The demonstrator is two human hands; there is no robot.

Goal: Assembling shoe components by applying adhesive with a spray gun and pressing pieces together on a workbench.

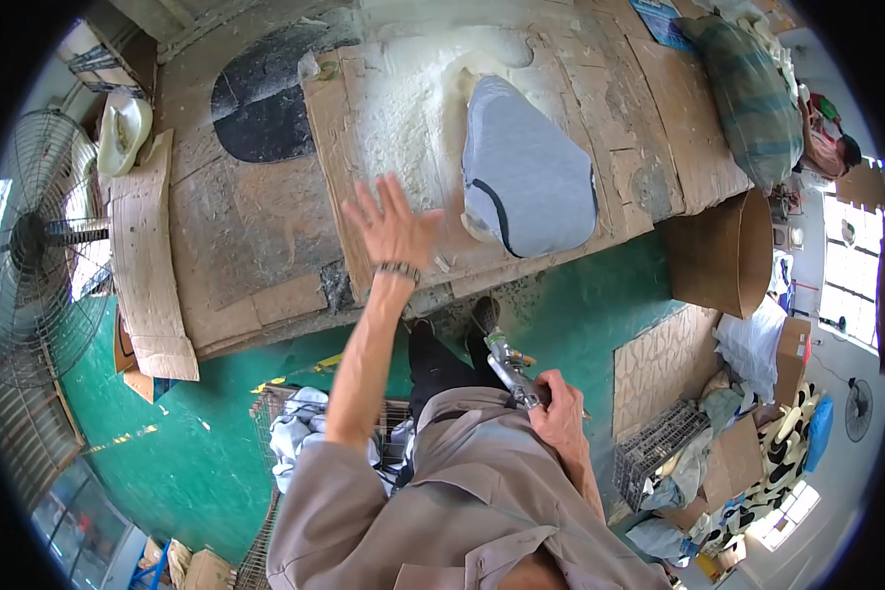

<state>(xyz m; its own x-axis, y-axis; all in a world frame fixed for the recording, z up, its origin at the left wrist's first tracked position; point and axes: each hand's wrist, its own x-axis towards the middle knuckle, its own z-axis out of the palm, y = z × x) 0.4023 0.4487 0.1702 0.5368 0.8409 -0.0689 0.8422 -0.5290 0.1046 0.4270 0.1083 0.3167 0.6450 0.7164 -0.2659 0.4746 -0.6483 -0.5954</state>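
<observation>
My left hand is open, its fingers spread over the cardboard-covered table, close to a pale, crumbly residue; I cannot tell whether it touches the surface. To the right of that hand lies a grey fabric-covered piece, narrow at the far end and broad at the near end. Dark curved bands show near its lower edges, and a yellowish layer shows at its side. Down by my waist, my right hand is closed around a metal spray gun, whose front points toward the table.
A black patch lies on the table's far left. Beside the left edge stands a large fan. Wire baskets with cloth are at both sides of me. A brown bin stands under the right end, below a stuffed sack.
</observation>
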